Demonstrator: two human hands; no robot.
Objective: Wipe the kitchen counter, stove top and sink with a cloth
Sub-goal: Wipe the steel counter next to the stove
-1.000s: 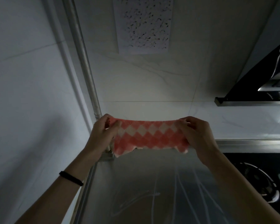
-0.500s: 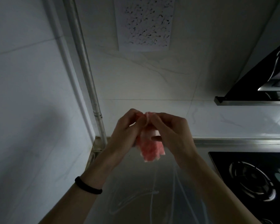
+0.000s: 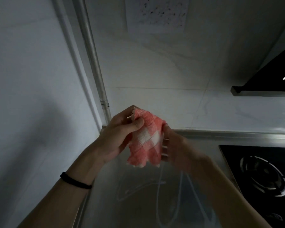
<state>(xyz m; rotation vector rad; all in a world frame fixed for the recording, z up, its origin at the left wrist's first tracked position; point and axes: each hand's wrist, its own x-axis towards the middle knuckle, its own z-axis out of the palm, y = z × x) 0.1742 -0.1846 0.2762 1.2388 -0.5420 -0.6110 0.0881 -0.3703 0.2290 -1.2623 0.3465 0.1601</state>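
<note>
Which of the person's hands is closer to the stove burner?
Right. The right hand grips the cloth on the side toward the burner; the left hand pinches its top corner, farther away.

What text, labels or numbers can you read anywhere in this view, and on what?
None can be read.
Sheet on the wall: dark specks, too blurred to tell whether they are writing.
Pipe clamp: small dark mark, too small to read.
Cloth: checked pattern only.
</note>
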